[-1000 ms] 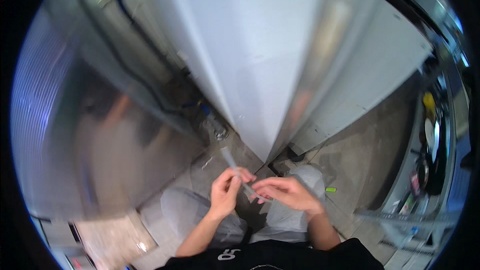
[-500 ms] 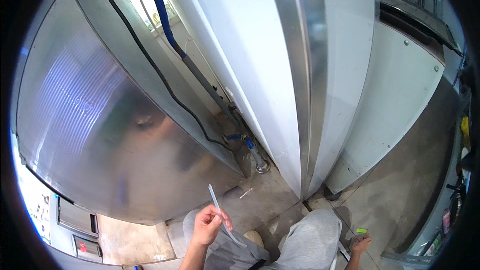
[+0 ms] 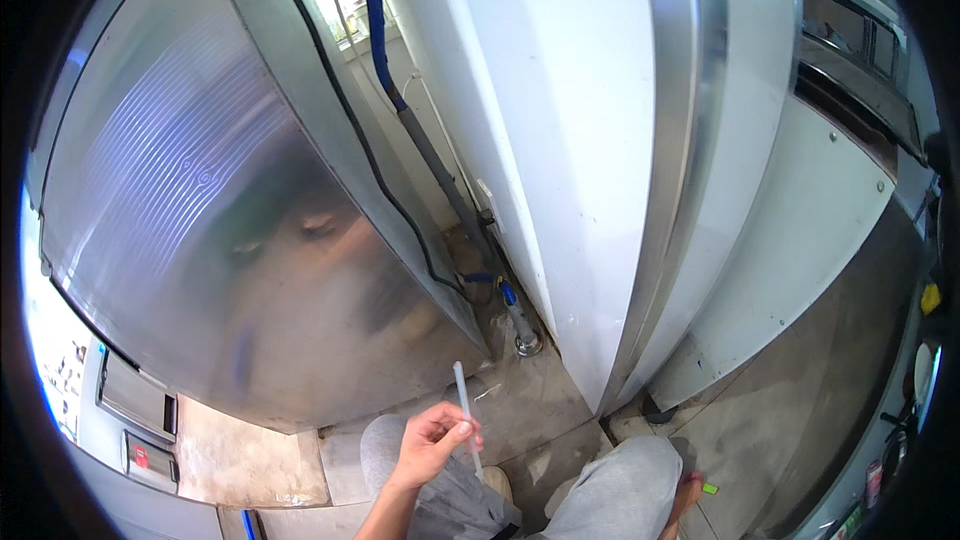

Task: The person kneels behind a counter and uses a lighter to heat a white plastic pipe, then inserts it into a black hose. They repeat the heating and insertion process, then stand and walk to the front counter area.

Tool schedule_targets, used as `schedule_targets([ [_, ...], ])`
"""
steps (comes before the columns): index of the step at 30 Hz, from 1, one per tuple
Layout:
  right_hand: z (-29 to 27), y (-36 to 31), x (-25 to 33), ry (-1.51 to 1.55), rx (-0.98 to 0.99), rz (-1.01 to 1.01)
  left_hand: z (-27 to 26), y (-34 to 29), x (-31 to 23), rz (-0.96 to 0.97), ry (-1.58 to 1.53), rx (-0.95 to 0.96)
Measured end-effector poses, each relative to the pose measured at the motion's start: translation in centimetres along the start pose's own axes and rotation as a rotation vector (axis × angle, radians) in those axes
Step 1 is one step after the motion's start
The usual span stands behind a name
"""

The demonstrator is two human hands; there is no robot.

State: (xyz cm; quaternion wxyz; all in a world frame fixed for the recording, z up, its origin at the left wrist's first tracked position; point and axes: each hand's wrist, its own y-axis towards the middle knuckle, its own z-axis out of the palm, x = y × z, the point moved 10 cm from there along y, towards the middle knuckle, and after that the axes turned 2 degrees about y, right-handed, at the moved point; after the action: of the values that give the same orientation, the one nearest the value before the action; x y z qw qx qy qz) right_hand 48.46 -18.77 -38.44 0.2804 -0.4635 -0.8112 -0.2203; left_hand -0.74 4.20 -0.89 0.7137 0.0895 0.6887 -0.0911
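Observation:
My left hand is raised over my grey-trousered knees and pinches a thin pale strip, like a cable tie, which points up and slightly left. My right hand hangs low at the right beside my right knee, near a small green piece on the floor; only part of this hand shows and its fingers are hard to read. Ahead of the strip is the narrow gap between a stainless steel appliance and a white appliance.
In the gap run a black cable, a blue-then-grey hose and a valve with a blue handle above a metal foot. The floor is stained concrete. Another white unit stands at the right.
A second ago both hands held the strip together at my lap. Now my left hand alone holds it up, my right hand has dropped beside my knee, and the view has tilted upward.

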Motion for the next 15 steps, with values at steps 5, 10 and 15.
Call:
schedule_targets([
  [5,-9.3,3.7,22.2,0.789,0.263,-0.121,4.6,2.7,-2.5,0.085,0.014,0.101],
  [10,-20.7,-0.7,45.8,0.753,0.398,-0.830,9.1,5.1,-6.8,0.213,-0.028,0.164],
  [15,-16.7,-6.9,54.5,0.793,0.792,-0.760,9.7,6.5,-11.2,0.458,0.140,0.139],
])
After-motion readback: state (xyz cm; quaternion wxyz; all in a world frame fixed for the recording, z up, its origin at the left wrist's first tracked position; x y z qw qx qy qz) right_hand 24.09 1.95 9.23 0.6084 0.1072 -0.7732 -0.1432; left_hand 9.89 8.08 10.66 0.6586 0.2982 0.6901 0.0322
